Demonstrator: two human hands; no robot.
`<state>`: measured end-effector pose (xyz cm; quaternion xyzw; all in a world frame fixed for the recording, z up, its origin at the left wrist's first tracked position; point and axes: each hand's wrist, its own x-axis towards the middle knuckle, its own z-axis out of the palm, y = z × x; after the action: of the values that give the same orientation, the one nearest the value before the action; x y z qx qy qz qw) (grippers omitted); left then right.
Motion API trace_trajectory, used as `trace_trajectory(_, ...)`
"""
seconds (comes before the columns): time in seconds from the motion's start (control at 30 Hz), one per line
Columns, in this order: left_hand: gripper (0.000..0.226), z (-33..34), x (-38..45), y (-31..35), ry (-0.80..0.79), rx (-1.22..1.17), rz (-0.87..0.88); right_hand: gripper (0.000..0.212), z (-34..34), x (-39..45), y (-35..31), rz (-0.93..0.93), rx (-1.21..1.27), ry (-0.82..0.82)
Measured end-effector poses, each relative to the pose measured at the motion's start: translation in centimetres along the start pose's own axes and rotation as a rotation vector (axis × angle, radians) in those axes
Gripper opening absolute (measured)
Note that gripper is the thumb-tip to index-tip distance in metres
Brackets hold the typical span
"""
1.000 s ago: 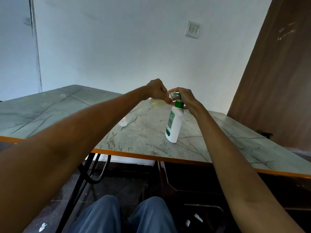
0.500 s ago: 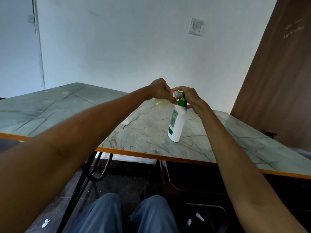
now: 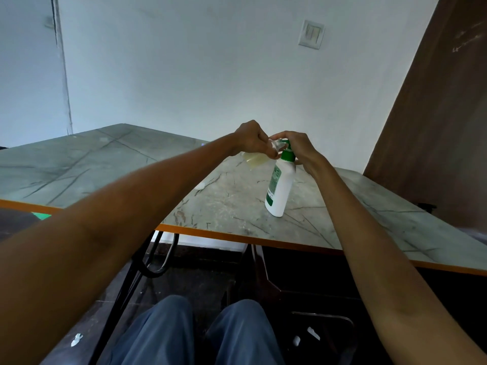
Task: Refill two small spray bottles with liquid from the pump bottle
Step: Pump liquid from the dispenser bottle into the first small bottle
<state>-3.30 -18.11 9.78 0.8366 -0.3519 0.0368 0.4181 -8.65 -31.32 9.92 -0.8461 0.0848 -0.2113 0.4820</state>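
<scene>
Little change vs 0.5 s ago: left hand (image 3: 250,139) still pinches one small clear spray bottle (image 3: 276,145) at the spout. Right hand (image 3: 297,144) stays closed over the pump head. One pump bottle (image 3: 280,191) upright on table (image 3: 237,206); second spray bottle not discernible.

White pump bottle (image 3: 280,188) upright on table, small clear spray bottle (image 3: 257,160) held at its nozzle

Marbled grey tabletop (image 3: 105,164) with orange edge. White wall switch (image 3: 311,34) above it. Brown wooden panel (image 3: 432,114) at right. Blue trousers (image 3: 200,335) below, dark floor (image 3: 184,280) beneath.
</scene>
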Motion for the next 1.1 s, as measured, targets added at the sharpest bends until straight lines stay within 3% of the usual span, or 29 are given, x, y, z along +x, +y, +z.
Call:
trace_trajectory(0.73, 0.031, -0.9, -0.2, 0.9, 0.012, 0.025, 0.031, 0.029, -0.3, 0.2, -0.6, -0.012, -0.026, 0.002)
trace_trajectory(0.93, 0.031, -0.2, 0.0, 0.2, -0.001, 0.008, 0.023, 0.030, 0.0, 0.4, 0.4, -0.045, 0.121, 0.008)
trace_trajectory(1.1, 0.035, -0.1, -0.2, 0.0, -0.005, -0.027, 0.014, 0.031, 0.1, 0.5, 0.6, -0.062, 0.094, -0.005)
